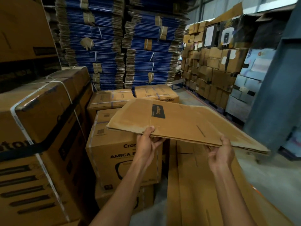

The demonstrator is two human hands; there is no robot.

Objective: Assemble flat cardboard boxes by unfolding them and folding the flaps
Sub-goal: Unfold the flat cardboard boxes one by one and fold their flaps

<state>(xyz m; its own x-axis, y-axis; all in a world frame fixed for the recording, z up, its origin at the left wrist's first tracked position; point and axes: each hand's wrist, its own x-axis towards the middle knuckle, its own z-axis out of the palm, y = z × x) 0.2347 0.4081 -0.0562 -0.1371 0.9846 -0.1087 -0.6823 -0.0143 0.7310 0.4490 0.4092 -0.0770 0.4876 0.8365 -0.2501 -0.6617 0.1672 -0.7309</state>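
A flat brown cardboard box [184, 121] with a black label is held up almost level in front of me. My left hand [147, 142] grips its near edge, thumb on top and fingers underneath. My right hand [222, 151] grips the same near edge further right, also thumb above and fingers below. The box is still folded flat. Beneath it lies a pile of more flat cardboard boxes [200, 190], reaching down to the bottom right.
Sealed brown cartons [120, 154] stand just left of my arms, larger strapped cartons [40, 128] at far left. Tall stacks of blue flattened cardboard [123, 46] fill the back. A pallet of wrapped boxes [211, 67] and a grey-blue column [275, 95] stand right.
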